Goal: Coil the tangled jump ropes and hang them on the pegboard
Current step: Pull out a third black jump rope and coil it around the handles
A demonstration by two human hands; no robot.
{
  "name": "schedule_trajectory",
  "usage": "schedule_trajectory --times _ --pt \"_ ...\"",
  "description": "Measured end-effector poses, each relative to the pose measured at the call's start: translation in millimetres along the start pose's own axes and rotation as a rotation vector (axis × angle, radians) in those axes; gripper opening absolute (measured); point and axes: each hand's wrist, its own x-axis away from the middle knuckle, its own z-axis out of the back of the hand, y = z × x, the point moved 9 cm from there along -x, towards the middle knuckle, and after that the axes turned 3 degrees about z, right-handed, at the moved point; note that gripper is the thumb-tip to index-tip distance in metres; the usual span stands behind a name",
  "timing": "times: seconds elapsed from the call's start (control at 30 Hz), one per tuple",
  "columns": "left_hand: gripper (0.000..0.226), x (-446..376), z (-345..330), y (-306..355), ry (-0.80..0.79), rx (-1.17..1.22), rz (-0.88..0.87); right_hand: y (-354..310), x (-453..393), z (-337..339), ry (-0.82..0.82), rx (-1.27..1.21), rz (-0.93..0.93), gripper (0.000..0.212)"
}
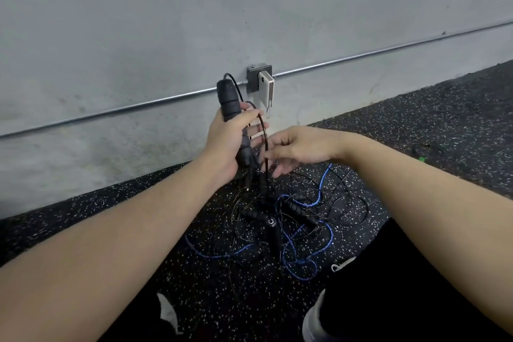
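My left hand (226, 144) grips two black ribbed foam rope handles (228, 101); right hand (298, 147), fingers loosely spread, touches their thin black cord (265, 141). Tangled black and blue ropes (291, 219): speckled rubber floor (416, 133), near the wall edge.

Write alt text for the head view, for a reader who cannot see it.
The left hand grips black jump-rope handles upright while the right hand fingers a black cord hanging from them. Below, black and blue ropes lie tangled on speckled rubber floor by a grey wall.

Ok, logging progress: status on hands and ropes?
Left hand grips black handles. Right hand fingering black cord. Blue rope tangled on floor.
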Motion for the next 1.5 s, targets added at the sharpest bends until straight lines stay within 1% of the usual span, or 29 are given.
schedule_trajectory --times 0.17,0.3,0.4,0.47,0.5,0.57,0.63,0.7,0.77,0.8,0.83,0.9,0.97,1.03,1.07,1.17,1.23,1.3,1.4,1.5 --pt "0.021 3.0 26.4 -1.6 0.009 -0.146 -0.007 -28.6 -16.0 24.6 0.249 -0.371 0.132 0.012" --pt "0.019 16.6 32.2 -14.2 -0.092 -0.262 0.041 -38.0 -23.1 37.7 0.379 -0.716 0.169 0.011" --pt "0.019 22.6 37.3 -18.4 -0.126 -0.422 0.004 -41.6 -33.2 38.3 0.406 -0.879 0.162 0.015" --pt "0.013 23.4 45.3 -15.3 -0.087 -0.414 -0.024 -40.5 -42.6 29.3 0.391 -0.916 0.108 0.016" --pt "0.012 23.1 49.6 -13.4 -0.066 -0.39 -0.027 -39.6 -47.0 23.4 0.379 -0.897 0.07 0.016" --pt "0.011 22.1 58.6 -6.4 -0.021 -0.357 -0.048 -38.3 -55.3 11.2 0.343 -0.802 0.005 0.025" --pt "0.012 21.6 67.4 2.1 0.022 -0.296 -0.059 -41.2 -60.5 -2.8 0.262 -0.709 -0.03 0.031" --pt "0.013 20.6 75.2 11.2 0.066 -0.223 -0.063 -49.2 -63.9 -23.3 0.078 -0.574 -0.008 0.032" --pt "0.013 20.4 83.6 20.6 0.121 -0.161 -0.065 -59.2 -61.5 -48.7 -0.165 -0.394 0.051 0.043" --pt "0.012 20.7 87.7 25.1 0.141 -0.117 -0.064 -62.3 -59.2 -59.3 -0.262 -0.345 0.072 0.049" --pt "0.012 20.2 91.7 28.2 0.154 -0.065 -0.06 -64.4 -57.8 -66.1 -0.323 -0.321 0.083 0.051" --pt "0.011 18.7 100.1 32.2 0.175 0.029 -0.048 -63.9 -59.0 -72.1 -0.356 -0.277 0.074 0.052" --pt "0.011 16.5 109.5 34.4 0.2 0.09 -0.043 -60.2 -66.3 -72.4 -0.32 -0.195 0.061 0.048" --pt "0.011 14.6 117.3 35.6 0.219 0.103 -0.044 -60.6 -75.5 -69.5 -0.241 -0.129 0.08 0.029" --pt "0.011 14.0 120.0 35.8 0.224 0.104 -0.046 -62.6 -78.5 -68.6 -0.206 -0.122 0.094 0.024" --pt "0.012 14.3 124.9 36.5 0.24 0.107 -0.058 -69.7 -81.4 -70.6 -0.163 -0.148 0.121 0.023" --pt "0.012 15.2 125.5 39.4 0.234 0.046 -0.074 -75.0 -79.9 -70.0 -0.147 -0.171 0.138 0.022" --pt "0.014 17.5 123.7 38.2 0.189 -0.015 -0.048 -81.7 -78.1 -59.7 -0.068 -0.235 0.156 0.022" --pt "0.027 22.5 117.1 31.5 0.084 -0.16 -0.004 -87.1 -79.6 -36.2 0.111 -0.433 0.194 0.022" --pt "0.035 28.6 104.8 18.6 -0.037 -0.179 0.075 -84.5 -82.6 -20.0 0.253 -0.64 0.214 0.02"
